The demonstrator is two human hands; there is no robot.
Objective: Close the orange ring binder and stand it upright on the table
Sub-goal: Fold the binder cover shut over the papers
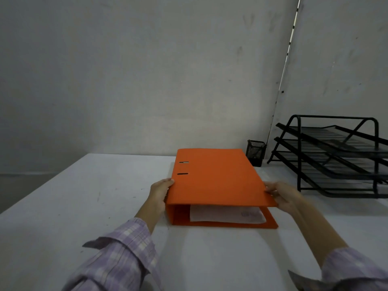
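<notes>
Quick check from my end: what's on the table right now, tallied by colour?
Orange: 1, the ring binder, lying flat with white paper inside
Black: 2, the mesh pen cup and the three-tier tray rack
Total: 3 things on the table, not counting the paper

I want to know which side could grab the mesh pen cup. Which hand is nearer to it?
Right. The right hand holds the binder's open edge, below the pen cup; the left hand is at the spine, farther across.
</notes>
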